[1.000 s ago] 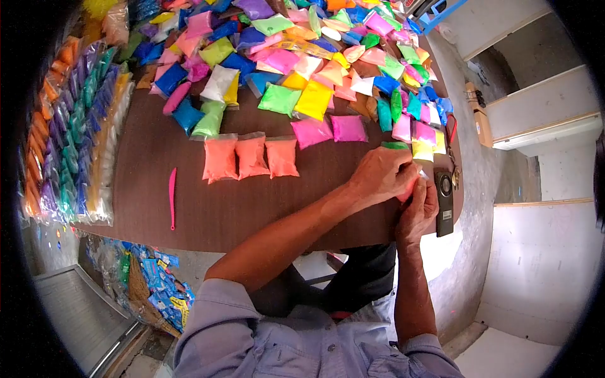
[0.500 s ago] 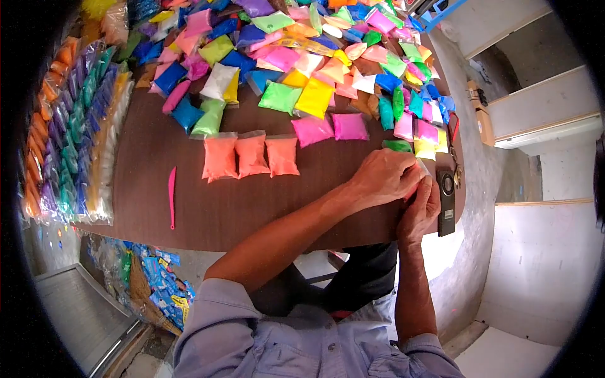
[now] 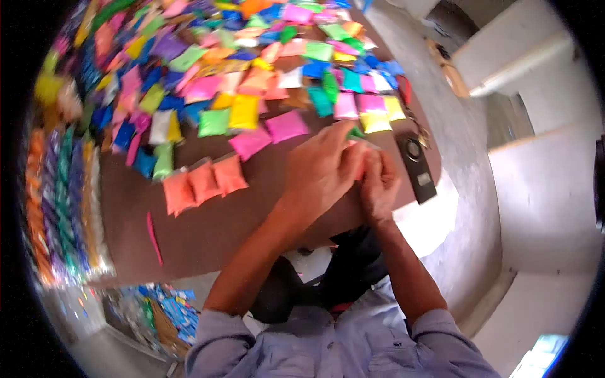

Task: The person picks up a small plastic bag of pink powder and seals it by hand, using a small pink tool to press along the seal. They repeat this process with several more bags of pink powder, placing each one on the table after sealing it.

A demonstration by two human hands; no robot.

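My left hand (image 3: 320, 165) and my right hand (image 3: 380, 184) meet over the table's right part. Between their closed fingers is a small coral-coloured packet (image 3: 357, 156), mostly hidden by the fingers. Left of my hands, three coral packets (image 3: 203, 181) lie side by side in a row. Two magenta packets (image 3: 287, 126) rest just beyond my left hand. A bit of a green packet (image 3: 356, 132) shows behind my fingers. The pink plastic knife (image 3: 154, 239) lies by the table's front left.
Many coloured packets (image 3: 214, 123) cover the far side of the brown table (image 3: 132, 220). Long strips of packets (image 3: 63, 201) lie along the left edge. At the right edge are a black device (image 3: 416, 169) and keys on a red strap (image 3: 405, 91).
The view has swung, so the table appears tilted and shifted left. My hands stay together around the coral packet. The row of three packets looks unchanged.
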